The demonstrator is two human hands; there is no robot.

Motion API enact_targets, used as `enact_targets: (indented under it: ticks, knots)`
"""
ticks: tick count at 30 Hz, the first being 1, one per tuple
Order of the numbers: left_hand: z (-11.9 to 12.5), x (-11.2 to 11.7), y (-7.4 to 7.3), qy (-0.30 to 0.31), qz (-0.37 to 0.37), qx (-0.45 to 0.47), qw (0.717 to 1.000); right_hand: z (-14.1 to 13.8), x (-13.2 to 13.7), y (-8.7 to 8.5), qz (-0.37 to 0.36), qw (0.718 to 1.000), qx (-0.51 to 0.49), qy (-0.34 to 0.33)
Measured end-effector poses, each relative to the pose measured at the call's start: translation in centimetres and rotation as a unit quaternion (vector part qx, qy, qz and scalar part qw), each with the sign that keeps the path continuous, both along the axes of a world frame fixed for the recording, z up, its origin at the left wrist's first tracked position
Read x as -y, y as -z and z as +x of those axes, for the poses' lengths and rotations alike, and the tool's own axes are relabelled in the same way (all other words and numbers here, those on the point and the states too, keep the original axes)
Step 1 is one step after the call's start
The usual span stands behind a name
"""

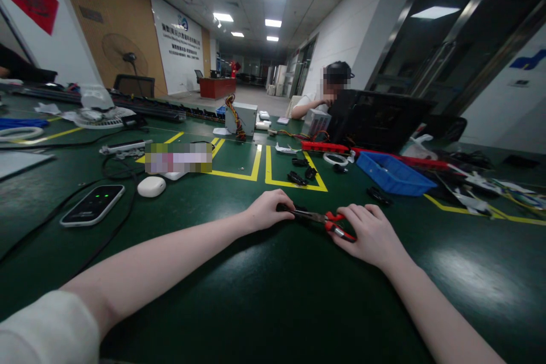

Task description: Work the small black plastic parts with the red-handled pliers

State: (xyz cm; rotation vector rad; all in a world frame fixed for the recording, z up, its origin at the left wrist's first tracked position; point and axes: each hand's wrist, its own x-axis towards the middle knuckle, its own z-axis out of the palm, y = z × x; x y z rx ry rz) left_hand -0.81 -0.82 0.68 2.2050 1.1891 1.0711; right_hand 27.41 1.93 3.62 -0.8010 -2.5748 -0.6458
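Observation:
My right hand is wrapped round the red handles of a pair of long-nosed pliers. Their metal jaws point left, toward my left hand. That hand pinches a small black piece, mostly hidden by the fingers and too dark to name. At the pliers' tips there is a dark length; whether it is gripped in the jaws I cannot tell. Both hands are close together, low over the green table.
Several small black cable bundles lie ahead by yellow tape. A blue tray stands to the right, near a black monitor-like panel. Leftward are a white case and a black-faced device. A person sits across the table.

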Motion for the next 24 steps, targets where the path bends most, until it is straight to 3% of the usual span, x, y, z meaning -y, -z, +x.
enact_targets:
  ticks: [5, 11, 24]
  knots:
    - [0.1, 0.1, 0.0, -0.016, -0.009, -0.012, 1.0, 0.0, 0.1, -0.1, 0.001, 1.0, 0.002, 0.0]
    - [0.2, 0.1, 0.0, -0.01, -0.012, -0.054, 0.998, -0.2, 0.0, -0.1, -0.052, 0.998, 0.017, 0.008]
    - [0.6, 1.1, -1.2, -0.022, -0.024, -0.135, 0.99, -0.3, 0.3, -0.2, -0.103, 0.994, -0.019, -0.011]
